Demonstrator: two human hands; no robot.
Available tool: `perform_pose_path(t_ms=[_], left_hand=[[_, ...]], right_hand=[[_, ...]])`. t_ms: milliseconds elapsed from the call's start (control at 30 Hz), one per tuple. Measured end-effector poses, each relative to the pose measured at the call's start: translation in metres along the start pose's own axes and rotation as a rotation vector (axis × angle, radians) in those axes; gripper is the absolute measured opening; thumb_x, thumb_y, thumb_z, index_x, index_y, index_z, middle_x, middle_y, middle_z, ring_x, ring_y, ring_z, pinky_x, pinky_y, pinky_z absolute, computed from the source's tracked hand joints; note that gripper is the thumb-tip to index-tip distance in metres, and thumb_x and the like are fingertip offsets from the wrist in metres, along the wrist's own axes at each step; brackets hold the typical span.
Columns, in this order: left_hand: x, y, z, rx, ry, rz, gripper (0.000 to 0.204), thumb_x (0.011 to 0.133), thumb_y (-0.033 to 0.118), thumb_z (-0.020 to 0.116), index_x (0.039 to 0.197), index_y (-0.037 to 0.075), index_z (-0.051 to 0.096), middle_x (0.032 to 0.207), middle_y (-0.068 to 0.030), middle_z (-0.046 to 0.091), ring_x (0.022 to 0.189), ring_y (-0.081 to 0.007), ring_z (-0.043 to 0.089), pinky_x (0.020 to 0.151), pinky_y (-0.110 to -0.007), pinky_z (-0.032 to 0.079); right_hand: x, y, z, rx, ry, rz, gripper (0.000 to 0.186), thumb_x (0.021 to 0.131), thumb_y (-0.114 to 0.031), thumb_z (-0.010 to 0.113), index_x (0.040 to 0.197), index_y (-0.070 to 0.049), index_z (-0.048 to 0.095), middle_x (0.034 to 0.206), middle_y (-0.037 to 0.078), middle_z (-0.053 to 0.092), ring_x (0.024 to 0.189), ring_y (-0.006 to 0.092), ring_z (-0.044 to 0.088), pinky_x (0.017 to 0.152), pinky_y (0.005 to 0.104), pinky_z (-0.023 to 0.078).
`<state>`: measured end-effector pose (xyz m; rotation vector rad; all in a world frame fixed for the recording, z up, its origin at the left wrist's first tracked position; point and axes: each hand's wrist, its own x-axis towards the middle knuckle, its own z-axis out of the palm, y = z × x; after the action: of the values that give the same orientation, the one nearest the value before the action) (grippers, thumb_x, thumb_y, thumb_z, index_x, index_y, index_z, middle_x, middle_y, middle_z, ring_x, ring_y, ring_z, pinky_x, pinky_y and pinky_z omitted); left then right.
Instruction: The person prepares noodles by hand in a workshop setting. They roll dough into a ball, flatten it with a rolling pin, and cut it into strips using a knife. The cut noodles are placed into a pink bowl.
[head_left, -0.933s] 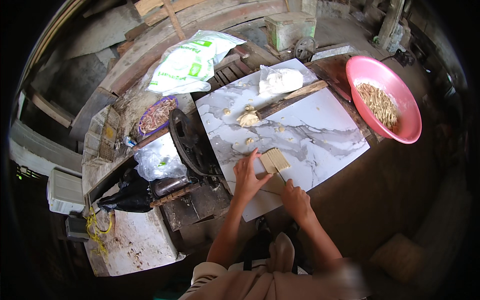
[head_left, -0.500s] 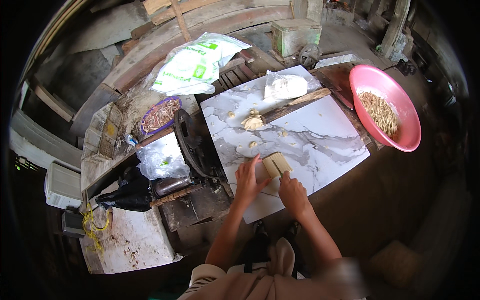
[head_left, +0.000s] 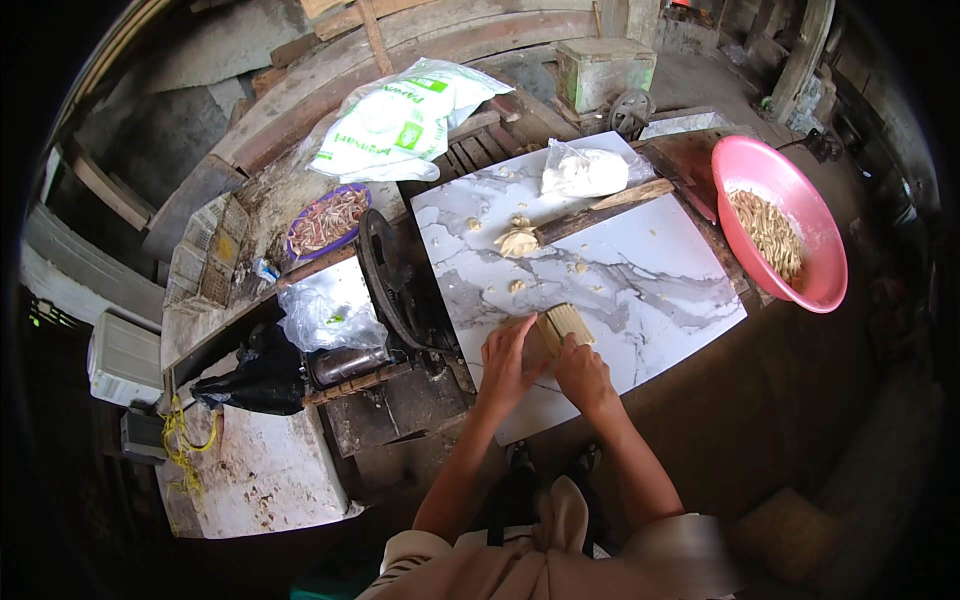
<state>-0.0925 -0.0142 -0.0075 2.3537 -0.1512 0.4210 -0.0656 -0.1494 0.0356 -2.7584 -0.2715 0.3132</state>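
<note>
Resting on marble slab [head_left: 640, 290] — both grips clamped on dough block [head_left: 562, 326] | rough wooden shed

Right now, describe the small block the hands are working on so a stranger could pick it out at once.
Find the white marble-patterned slab in the middle of the cluttered bench. At its near edge, the left hand and right hand meet around a pale tan ridged block. Unlike the scattered dough crumbs and the clear bag of white stuff farther back, it is squared and lined with grooves.
</note>
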Motion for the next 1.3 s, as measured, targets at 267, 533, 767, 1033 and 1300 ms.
perform_pose_path(t_ms=[267,533,767,1033,1300], left_hand=[[-0.002,0.001,0.000,0.061,-0.018,0.051,0.069,0.074,0.016,0.073,0.137,0.013,0.043,0.133,-0.0056,0.046,0.119,-0.0293,0.041,0.101,-0.043,0.030],[-0.004,0.005,-0.002,0.196,-0.043,0.088,0.064,0.077,0.017,0.070,0.136,0.010,0.045,0.137,-0.0062,0.043,0.121,-0.0296,0.040,0.102,-0.044,0.031],[-0.005,0.007,0.001,0.207,-0.033,0.100,0.059,0.082,0.020,0.066,0.136,0.009,0.045,0.137,-0.0066,0.043,0.121,-0.0289,0.040,0.102,-0.043,0.031],[-0.008,0.004,0.004,0.205,-0.021,0.110,0.058,0.084,0.026,0.063,0.135,0.005,0.044,0.139,-0.0080,0.042,0.123,-0.0296,0.039,0.104,-0.044,0.030],[-0.011,-0.004,0.010,0.144,0.018,0.133,0.060,0.082,0.021,0.066,0.135,0.003,0.043,0.138,-0.0104,0.043,0.127,-0.0311,0.037,0.106,-0.044,0.029]], right_hand=[[0.009,-0.003,-0.005,0.061,-0.059,-0.017,0.036,0.084,-0.024,0.061,0.104,0.003,0.049,0.092,0.023,0.065,0.086,0.0406,0.066,0.072,0.0484,0.054],[-0.012,0.008,0.003,0.010,0.014,-0.007,0.027,0.087,-0.019,0.046,0.103,0.003,0.049,0.084,0.024,0.065,0.077,0.0401,0.067,0.066,0.0492,0.054],[-0.040,0.029,0.018,-0.053,0.127,-0.071,0.033,0.084,-0.016,0.048,0.109,0.005,0.048,0.071,0.020,0.063,0.065,0.0396,0.066,0.053,0.0489,0.053],[-0.083,0.044,0.014,-0.100,0.117,-0.040,0.039,0.083,-0.014,0.051,0.115,0.007,0.047,0.068,0.021,0.062,0.061,0.0376,0.065,0.051,0.0476,0.053],[-0.045,0.015,-0.007,-0.041,0.194,-0.115,0.037,0.085,-0.016,0.054,0.112,0.008,0.045,0.069,0.022,0.062,0.064,0.0388,0.065,0.054,0.0474,0.054]])
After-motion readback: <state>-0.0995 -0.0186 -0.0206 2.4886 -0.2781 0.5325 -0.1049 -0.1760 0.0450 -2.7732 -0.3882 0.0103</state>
